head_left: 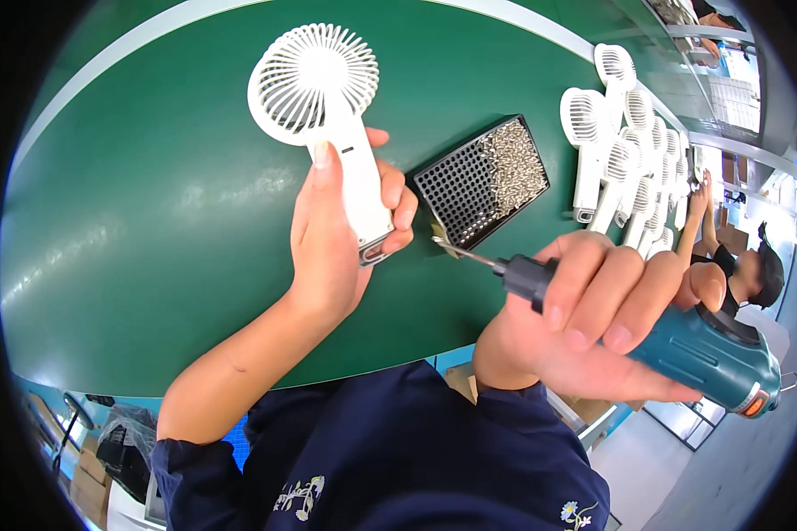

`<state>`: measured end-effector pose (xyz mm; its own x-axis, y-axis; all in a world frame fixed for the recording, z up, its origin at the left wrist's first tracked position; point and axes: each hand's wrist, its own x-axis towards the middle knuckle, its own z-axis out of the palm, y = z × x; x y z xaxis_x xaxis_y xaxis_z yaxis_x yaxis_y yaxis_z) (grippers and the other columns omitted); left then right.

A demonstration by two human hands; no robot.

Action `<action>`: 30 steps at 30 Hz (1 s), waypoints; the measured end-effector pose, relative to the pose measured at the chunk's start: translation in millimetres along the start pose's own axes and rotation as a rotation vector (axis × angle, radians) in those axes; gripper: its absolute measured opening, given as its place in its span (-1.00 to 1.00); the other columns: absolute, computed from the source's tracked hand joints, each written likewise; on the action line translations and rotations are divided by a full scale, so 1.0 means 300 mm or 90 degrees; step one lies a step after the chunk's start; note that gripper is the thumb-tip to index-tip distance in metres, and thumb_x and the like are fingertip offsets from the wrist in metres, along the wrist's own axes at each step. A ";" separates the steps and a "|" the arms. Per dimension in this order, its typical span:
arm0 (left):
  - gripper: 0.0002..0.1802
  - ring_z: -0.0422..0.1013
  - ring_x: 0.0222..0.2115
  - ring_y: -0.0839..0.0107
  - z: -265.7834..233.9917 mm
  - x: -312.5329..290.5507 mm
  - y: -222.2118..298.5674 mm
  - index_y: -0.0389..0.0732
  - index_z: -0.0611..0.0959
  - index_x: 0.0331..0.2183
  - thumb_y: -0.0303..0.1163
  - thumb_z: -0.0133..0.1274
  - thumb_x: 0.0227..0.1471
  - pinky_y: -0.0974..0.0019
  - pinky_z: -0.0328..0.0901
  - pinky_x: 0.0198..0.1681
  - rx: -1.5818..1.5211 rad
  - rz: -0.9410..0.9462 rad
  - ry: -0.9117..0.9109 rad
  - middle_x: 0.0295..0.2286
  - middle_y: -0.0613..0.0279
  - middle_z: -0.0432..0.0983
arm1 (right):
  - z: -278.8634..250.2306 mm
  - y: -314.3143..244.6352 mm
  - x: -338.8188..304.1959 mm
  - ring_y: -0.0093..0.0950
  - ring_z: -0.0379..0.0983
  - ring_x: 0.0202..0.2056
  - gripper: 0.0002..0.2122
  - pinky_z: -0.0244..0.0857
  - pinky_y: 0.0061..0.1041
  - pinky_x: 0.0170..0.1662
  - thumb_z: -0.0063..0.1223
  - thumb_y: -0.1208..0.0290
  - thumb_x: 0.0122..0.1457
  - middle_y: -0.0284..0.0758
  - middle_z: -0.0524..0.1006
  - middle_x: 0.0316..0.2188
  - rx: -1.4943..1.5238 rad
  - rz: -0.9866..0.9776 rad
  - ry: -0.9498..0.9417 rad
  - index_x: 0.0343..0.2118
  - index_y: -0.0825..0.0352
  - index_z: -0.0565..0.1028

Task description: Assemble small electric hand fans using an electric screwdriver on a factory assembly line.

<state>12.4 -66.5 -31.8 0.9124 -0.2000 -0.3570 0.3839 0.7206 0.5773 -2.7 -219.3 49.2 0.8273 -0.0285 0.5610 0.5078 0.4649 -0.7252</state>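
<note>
My left hand (332, 221) is wrapped round the handle of a white handheld fan (356, 177), its round slatted head pointing up and away from me. A metal loop shows at the handle's lower end. In my right hand (593, 310) is a teal electric screwdriver (704, 354) with a dark nose, its thin bit aimed left. The bit's tip is close to the near corner of a black perforated screw tray (456, 190), right of the fan. Many small silvery screws (515, 168) are heaped over the tray's right part. Whether a screw sits on the bit, I cannot tell.
Several more white handheld fans (620, 159) lie crowded together at the right of the green table (150, 212). A pale rim (106, 57) runs along the table's far side. Another person (726, 265) in a dark cap is at the far right, one arm reaching forward.
</note>
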 end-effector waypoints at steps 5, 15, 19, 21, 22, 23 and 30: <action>-0.39 0.28 -0.56 0.48 -0.020 -0.005 0.001 -0.24 0.31 -0.06 0.14 -0.42 0.27 0.46 0.12 -0.63 -0.029 -0.003 -0.008 -0.55 0.27 0.30 | 0.066 0.097 0.002 -0.54 0.19 -0.70 -0.37 0.21 -0.46 -0.59 -0.18 -0.26 0.16 -0.38 0.31 -0.57 0.081 0.012 0.025 0.03 0.24 0.23; -0.42 0.26 -0.56 0.52 -0.006 -0.010 0.003 -0.22 0.33 -0.09 0.13 -0.41 0.27 0.47 0.12 -0.63 -0.022 -0.012 -0.010 -0.55 0.28 0.29 | 0.055 0.128 -0.010 -0.55 0.22 -0.69 -0.31 0.21 -0.47 -0.61 -0.25 -0.37 0.11 -0.35 0.31 -0.57 0.071 0.009 0.062 0.01 0.20 0.24; -0.43 0.26 -0.56 0.52 -0.006 -0.008 0.002 -0.22 0.33 -0.09 0.12 -0.41 0.28 0.48 0.12 -0.63 -0.019 -0.010 -0.017 -0.55 0.28 0.29 | 0.063 0.128 -0.016 -0.54 0.22 -0.70 -0.29 0.18 -0.49 -0.65 -0.31 -0.42 0.10 -0.36 0.31 -0.58 0.046 0.007 0.063 0.01 0.20 0.24; -0.43 0.26 -0.56 0.52 -0.005 -0.008 0.003 -0.22 0.33 -0.09 0.12 -0.40 0.28 0.48 0.12 -0.63 -0.020 -0.008 -0.015 -0.55 0.28 0.29 | 0.059 0.122 -0.014 -0.53 0.22 -0.70 -0.29 0.17 -0.48 -0.65 -0.31 -0.42 0.09 -0.36 0.31 -0.58 0.042 0.006 0.050 0.01 0.19 0.24; -0.43 0.26 -0.56 0.52 -0.002 -0.008 0.005 -0.22 0.33 -0.09 0.12 -0.41 0.28 0.48 0.13 -0.63 -0.019 -0.008 -0.011 -0.55 0.28 0.29 | 0.057 0.118 -0.011 -0.53 0.21 -0.71 -0.28 0.17 -0.48 -0.65 -0.31 -0.43 0.08 -0.36 0.30 -0.59 0.038 0.006 0.037 0.01 0.18 0.24; -0.43 0.26 -0.56 0.52 0.000 -0.008 0.006 -0.22 0.33 -0.09 0.11 -0.41 0.28 0.48 0.13 -0.63 -0.019 -0.008 -0.008 -0.55 0.29 0.30 | 0.056 0.113 -0.009 -0.53 0.21 -0.71 -0.28 0.17 -0.48 -0.65 -0.31 -0.43 0.08 -0.36 0.30 -0.59 0.038 0.006 0.037 0.01 0.18 0.24; -0.44 0.26 -0.56 0.52 0.003 -0.008 0.004 -0.22 0.33 -0.09 0.10 -0.41 0.29 0.48 0.13 -0.63 -0.014 -0.013 -0.014 -0.54 0.28 0.30 | 0.066 0.117 -0.008 -0.49 0.17 -0.73 -0.27 0.18 -0.43 -0.64 -0.31 -0.46 0.05 -0.34 0.30 -0.59 0.027 0.027 0.029 0.03 0.14 0.21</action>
<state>10.9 -65.9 -29.5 0.9073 -0.2293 -0.3525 0.3997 0.7309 0.5532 8.4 -185.6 30.3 0.8586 -0.0469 0.5104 0.4617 0.5034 -0.7304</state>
